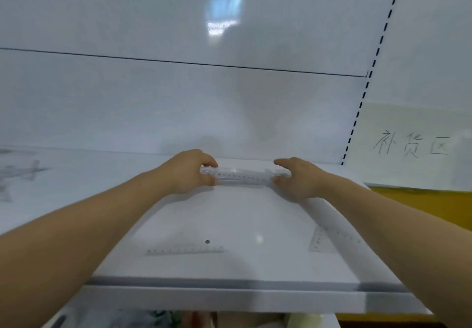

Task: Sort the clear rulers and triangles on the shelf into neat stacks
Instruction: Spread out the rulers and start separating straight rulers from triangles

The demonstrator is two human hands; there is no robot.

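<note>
The left hand (190,172) grips the left end of the rulers (242,175), fingers curled over; the right hand (297,178) clasps their right end between bent fingers and thumb; the rulers sit at the back of the shelf (229,215); a triangle (186,248) lies near the front; a second triangle (324,241) lies right.

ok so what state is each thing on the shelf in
clear plastic straight rulers: bunched, held at both ends
left hand: grips rulers' left end
right hand: grips their right end
clear plastic triangle, front centre: flat, unstacked
clear plastic triangle, front right: flat, unstacked
</note>
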